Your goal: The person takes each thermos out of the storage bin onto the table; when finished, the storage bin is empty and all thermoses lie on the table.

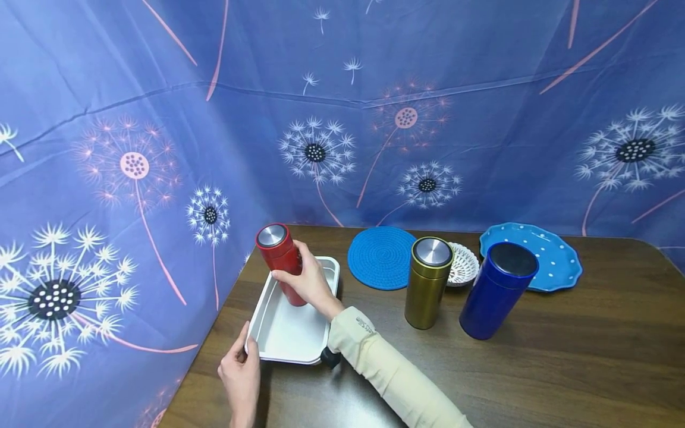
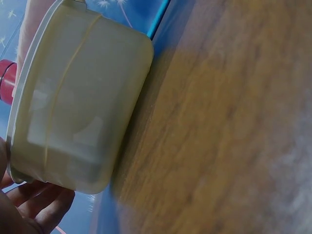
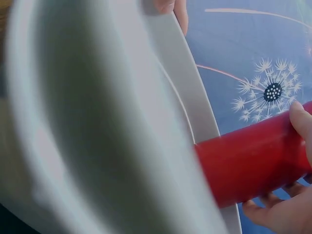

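My right hand (image 1: 311,284) grips a red vacuum flask (image 1: 281,259) with a silver lid around its middle. The flask stands slightly tilted, its lower end inside a white rectangular plastic container (image 1: 289,346). In the right wrist view, the red flask (image 3: 253,163) reaches down behind the container's near wall, which hides its base. With thumb and fingers, my left hand (image 1: 241,368) pinches the container's near-left rim. The left wrist view shows the side wall of the container (image 2: 83,107) on the table, with the left fingers (image 2: 51,207) against its end.
Right of the container lie a blue round woven mat (image 1: 381,258), a gold flask (image 1: 425,291) and a blue flask (image 1: 495,297), both upright. Behind them are a small white basket (image 1: 463,264) and a blue polka-dot platter (image 1: 556,261). A patterned cloth (image 1: 241,148) hangs along the wooden table's back and left.
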Demonstrator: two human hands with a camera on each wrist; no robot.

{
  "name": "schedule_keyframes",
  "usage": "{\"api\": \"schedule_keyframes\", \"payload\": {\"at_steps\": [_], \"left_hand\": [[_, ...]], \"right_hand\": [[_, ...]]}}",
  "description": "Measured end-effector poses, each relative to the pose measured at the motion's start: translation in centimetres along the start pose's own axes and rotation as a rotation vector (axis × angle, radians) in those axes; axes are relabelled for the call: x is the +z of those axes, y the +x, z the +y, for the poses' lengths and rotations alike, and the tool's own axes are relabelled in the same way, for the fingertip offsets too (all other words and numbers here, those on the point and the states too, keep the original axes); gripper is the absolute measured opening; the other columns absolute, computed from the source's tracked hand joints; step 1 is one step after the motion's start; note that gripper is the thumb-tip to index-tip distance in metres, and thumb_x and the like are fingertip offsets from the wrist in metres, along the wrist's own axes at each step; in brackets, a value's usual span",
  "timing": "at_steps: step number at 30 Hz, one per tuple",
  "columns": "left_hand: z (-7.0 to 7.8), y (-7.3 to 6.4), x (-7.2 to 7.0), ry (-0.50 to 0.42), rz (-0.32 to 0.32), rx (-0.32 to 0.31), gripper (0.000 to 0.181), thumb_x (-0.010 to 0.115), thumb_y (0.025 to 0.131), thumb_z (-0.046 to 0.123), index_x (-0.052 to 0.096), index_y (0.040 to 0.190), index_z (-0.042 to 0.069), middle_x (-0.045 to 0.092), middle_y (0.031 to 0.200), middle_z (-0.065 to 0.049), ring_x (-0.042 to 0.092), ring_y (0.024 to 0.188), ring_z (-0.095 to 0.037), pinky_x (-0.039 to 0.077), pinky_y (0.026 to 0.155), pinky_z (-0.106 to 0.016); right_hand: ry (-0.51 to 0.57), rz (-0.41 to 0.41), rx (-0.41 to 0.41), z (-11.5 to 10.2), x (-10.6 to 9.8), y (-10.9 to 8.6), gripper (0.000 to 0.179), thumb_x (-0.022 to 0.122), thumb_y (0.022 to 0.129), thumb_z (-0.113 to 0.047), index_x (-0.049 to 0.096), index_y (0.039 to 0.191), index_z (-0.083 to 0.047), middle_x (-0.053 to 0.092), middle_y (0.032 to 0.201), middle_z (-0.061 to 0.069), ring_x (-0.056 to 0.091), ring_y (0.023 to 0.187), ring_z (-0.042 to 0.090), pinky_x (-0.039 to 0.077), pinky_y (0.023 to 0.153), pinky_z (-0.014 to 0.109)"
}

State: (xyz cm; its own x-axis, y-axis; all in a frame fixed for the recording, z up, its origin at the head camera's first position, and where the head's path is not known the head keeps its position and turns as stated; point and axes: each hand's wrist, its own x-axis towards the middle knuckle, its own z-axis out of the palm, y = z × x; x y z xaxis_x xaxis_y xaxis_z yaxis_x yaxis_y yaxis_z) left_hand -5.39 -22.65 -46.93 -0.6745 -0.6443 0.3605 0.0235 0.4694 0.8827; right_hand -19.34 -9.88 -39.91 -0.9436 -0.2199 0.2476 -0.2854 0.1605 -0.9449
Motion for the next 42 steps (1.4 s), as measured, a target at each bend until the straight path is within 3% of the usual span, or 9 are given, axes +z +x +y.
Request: {"api": "schedule_keyframes", "payload": {"at_steps": [9,21,29,42], "left_hand": [[0.2,-0.2,0.0,-0.004,-0.003,-0.007,0.031,0.056,0.091,0.003,0.068,0.118,-0.002,0.067,0.112,-0.022,0.052,0.086,0.021,0.042,0.070,-0.002],[0.3,-0.2,-0.1,-0.012,-0.005,-0.022,0.030,0.056,0.092,0.004,0.069,0.118,-0.002,0.067,0.112,-0.020,0.052,0.086,0.021,0.042,0.070,-0.002],[0.2,-0.2,-0.2,-0.018,-0.003,-0.017,0.030,0.055,0.091,0.003,0.068,0.118,-0.003,0.066,0.112,-0.021,0.052,0.086,0.021,0.042,0.070,-0.002],[0.4,-0.2,-0.2,-0.022,-0.013,-0.041,0.031,0.054,0.091,0.003,0.068,0.118,-0.002,0.067,0.113,-0.020,0.053,0.085,0.021,0.043,0.069,-0.002]], "right_hand": [[-0.044,0.041,-0.042,0.0,-0.3,-0.4,0.068,0.082,0.079,-0.025,0.048,0.137,-0.016,0.066,0.121,0.006,0.062,0.109,0.020,0.050,0.092,0.035],[-0.011,0.093,-0.043,-0.9,-1.3,-1.4,0.069,0.083,0.077,-0.028,0.050,0.136,-0.016,0.067,0.117,0.006,0.062,0.105,0.019,0.051,0.086,0.033],[0.054,0.139,-0.100,-3.1,-3.8,-2.1,0.065,0.083,0.077,-0.026,0.052,0.133,-0.012,0.068,0.116,0.010,0.065,0.106,0.023,0.054,0.086,0.035],[0.119,0.196,-0.170,-7.5,-8.8,-4.8,0.064,0.083,0.077,-0.024,0.052,0.133,-0.018,0.066,0.120,0.003,0.064,0.108,0.019,0.054,0.089,0.037]]}}
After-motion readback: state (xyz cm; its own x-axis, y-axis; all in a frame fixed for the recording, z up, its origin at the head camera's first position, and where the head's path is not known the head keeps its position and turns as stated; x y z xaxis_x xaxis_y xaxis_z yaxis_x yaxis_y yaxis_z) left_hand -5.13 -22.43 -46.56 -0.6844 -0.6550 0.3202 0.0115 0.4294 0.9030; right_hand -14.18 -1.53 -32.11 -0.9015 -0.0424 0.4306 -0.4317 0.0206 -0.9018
